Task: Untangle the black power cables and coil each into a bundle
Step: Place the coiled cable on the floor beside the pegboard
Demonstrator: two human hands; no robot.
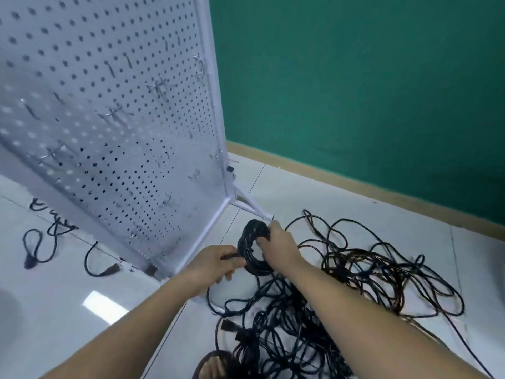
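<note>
Black rubbery cable coil (252,247), a thick ring at frame centre, stands with its long axis vertical. The right hand (281,247) curls its fingers round the rim and the left hand (216,265) pinches the loose end. Tangled black cords (355,283) sprawl lower right.

Floor (300,192): white glossy tile, grey grout lines. Ref. point = grip, i.e. L hand (216,265) + R hand (278,247) closed round coiled bundle (252,250). Items on floor: (1) tangled cable heap (355,283), black w/ some brownish strands, directly below grip, sprawling well R of it; (2) plug (228,325) in heap, below grip; (3) pegboard stand (109,119), white, upright, L of grip; its foot bar (252,209) just behind grip; (4) curved lead (99,265) w/ plug end, L of grip; (5) looped lead (32,250), far L of grip; (6) squiggled lead (54,222), far L, further back.
</note>
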